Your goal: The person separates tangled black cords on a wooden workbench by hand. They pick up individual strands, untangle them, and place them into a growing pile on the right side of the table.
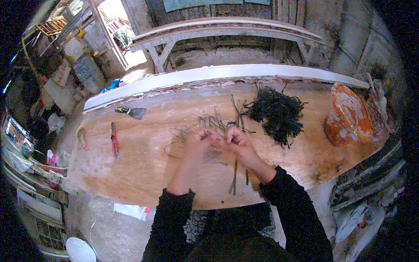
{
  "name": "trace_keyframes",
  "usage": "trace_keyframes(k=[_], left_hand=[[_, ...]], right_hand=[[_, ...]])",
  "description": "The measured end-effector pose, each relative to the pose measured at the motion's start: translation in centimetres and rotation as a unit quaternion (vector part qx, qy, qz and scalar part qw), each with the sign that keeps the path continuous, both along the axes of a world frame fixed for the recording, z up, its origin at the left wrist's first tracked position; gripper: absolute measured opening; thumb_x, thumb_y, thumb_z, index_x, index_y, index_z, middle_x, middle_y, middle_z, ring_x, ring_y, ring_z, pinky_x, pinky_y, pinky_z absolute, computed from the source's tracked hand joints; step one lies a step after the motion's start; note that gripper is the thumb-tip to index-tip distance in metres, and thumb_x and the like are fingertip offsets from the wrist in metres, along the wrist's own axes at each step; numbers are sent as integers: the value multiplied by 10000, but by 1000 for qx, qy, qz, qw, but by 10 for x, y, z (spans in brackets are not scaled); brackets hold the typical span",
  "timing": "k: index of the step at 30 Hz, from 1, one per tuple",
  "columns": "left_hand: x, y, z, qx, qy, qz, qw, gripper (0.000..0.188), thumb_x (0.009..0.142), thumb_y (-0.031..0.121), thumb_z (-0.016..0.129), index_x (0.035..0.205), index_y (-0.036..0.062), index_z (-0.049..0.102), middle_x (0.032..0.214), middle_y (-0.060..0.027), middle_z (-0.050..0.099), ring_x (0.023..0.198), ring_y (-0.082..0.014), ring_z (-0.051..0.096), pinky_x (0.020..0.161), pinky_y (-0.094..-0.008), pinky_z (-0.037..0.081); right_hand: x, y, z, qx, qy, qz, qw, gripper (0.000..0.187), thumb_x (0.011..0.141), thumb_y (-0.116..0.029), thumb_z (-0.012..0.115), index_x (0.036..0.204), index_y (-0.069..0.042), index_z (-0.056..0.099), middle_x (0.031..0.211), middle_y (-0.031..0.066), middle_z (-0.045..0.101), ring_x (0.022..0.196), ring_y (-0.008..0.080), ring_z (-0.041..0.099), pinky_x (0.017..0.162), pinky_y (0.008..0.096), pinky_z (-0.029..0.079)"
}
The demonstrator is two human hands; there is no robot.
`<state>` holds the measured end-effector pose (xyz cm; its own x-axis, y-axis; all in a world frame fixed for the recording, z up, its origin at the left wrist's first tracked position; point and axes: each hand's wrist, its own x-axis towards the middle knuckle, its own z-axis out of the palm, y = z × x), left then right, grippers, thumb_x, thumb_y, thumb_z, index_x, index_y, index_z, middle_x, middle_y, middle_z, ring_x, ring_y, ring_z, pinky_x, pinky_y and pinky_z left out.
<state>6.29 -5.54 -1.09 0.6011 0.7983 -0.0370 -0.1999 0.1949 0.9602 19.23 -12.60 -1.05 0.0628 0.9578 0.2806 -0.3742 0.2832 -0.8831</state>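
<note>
My left hand (201, 138) and my right hand (238, 140) meet over the middle of the wooden table, fingertips pinched close together. What lies between the fingers is too small to make out. Loose loops of thin, dark cord (180, 131) spread on the tabletop behind and beside my left hand. Several flat dark strips (234, 177) run under my right hand, with ends reaching toward the near edge and others crossing just beyond the fingers. To the right of my hands sits a tangled heap of black strips (277, 111).
A scraper (131, 112), a red-and-black tool (114, 139) and a brush (82, 137) lie on the table's left side. An orange, plaster-smeared bucket (349, 115) lies tipped at the right. A long white board (227, 73) borders the far edge; behind it stands a bench (218, 32).
</note>
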Motion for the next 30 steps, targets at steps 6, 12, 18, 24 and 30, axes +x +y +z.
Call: trace_keyframes(k=[6,12,18,24,30], left_hand=[[-3,0,3,16,-12,28,999,62,766,120,538,774,70,502,686,-5,528,587,-99,511,491,-198,429],[-10,10,-3,55,-34,68,996,151,726,145,601,833,70,525,706,16,516,646,-65,482,530,-186,405],[2,3,-4,178,30,25,983,372,686,124,636,1014,50,478,848,-25,511,804,-112,486,714,-247,416],[7,1,-12,271,40,-60,960,500,675,83,636,1120,38,412,977,-36,529,904,-138,491,776,-255,391],[6,1,-12,228,66,-36,971,386,706,55,583,1069,45,451,875,-17,526,799,-108,490,725,-237,393]], right_hand=[[4,5,-9,23,-20,2,1000,140,756,-23,533,747,-98,416,720,0,466,674,67,466,563,196,404],[-5,2,1,-43,-28,-40,998,108,746,-30,546,793,-72,459,720,3,507,608,66,476,512,196,412],[-2,1,-6,-94,-72,-68,991,83,739,-51,557,772,-63,482,683,-6,516,525,65,466,466,187,392],[3,1,7,-129,76,-51,987,59,750,-98,562,781,-83,514,643,-22,530,491,54,455,416,179,362],[11,0,7,-107,116,-57,986,77,774,-151,533,813,-93,503,670,-9,522,469,61,437,419,179,346]])
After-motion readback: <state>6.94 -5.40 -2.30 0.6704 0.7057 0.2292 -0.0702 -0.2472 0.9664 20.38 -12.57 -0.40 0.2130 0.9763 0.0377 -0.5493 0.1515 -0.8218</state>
